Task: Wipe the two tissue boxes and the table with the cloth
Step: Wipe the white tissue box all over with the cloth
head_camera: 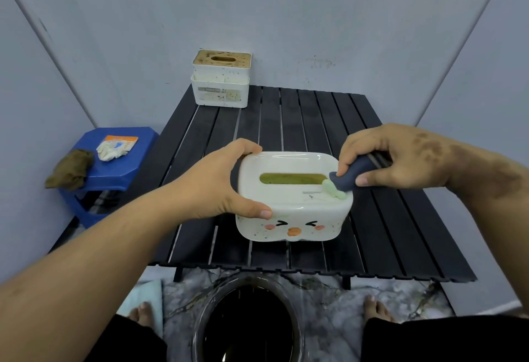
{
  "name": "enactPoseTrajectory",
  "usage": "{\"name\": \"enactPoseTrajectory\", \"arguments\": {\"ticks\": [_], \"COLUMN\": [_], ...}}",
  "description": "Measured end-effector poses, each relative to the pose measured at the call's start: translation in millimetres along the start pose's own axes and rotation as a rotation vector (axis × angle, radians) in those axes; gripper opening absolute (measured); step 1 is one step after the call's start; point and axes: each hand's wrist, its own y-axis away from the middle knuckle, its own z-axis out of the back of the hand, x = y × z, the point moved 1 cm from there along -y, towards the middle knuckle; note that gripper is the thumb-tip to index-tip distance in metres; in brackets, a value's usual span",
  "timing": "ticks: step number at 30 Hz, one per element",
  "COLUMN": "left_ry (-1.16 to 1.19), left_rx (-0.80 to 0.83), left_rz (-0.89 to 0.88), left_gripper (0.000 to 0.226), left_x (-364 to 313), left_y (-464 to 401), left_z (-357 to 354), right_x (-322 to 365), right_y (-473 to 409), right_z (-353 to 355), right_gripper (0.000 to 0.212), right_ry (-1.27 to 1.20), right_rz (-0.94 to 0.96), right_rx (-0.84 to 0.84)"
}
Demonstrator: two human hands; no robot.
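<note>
Left hand (pixel 229 181) grips the white tissue box (pixel 292 198), right hand (pixel 380 158) pinches the dark cloth (pixel 353 174) at 1 corner; pressing there risks tipping the box.

Soft, even light is falling from overhead, casting only faint shadows under the fingers (pixel 252 148). A thin glare streak is showing on the white box lid (pixel 289 158) between them. Wide-angle distortion is bending the wall edges outward, and the forearms are looking stretched and slightly soft.
</note>
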Motion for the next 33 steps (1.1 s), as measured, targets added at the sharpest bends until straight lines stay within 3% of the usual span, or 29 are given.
{"name": "enactPoseTrajectory", "arguments": {"ticks": [10,13,17,24,28,31,33], "left_ry": [-0.042,-0.069,-0.045,0.035,0.052,0.059,0.059], "left_rx": [0.01,0.022,0.013,-0.001,0.007,0.011,0.012], "left_rz": [0.002,0.013,0.018,-0.01,-0.014,0.009,0.013], "left_gripper": [0.091,0.093,0.094,0.126,0.133,0.13,0.132], "left_x": [-9,-9,-9,-10,-11,-8,-7], "left_y": [-2,-3,-3,-3,-2,-4,-5], "left_z": [1,3,0,-2,-1,-2,-4], "right_x": [33,26,5,64,73,64,53], "right_y": [-31,-29,-15,-54,-67,-61,-64], "right_z": [-47,-35,-17,-61,-65,-57,-52], "right_gripper": [0.033,0.034,0.036,0.031,0.031,0.029,0.023], "right_ry": [-0.009,0.039,0.074,0.042,0.165,0.086,0.179], "right_rz": [0.138,0.065,-0.057,0.073,0.002,-0.047,-0.149], "right_rx": [-0.161,-0.11,-0.163,-0.211,-0.174,-0.241,-0.299]}}
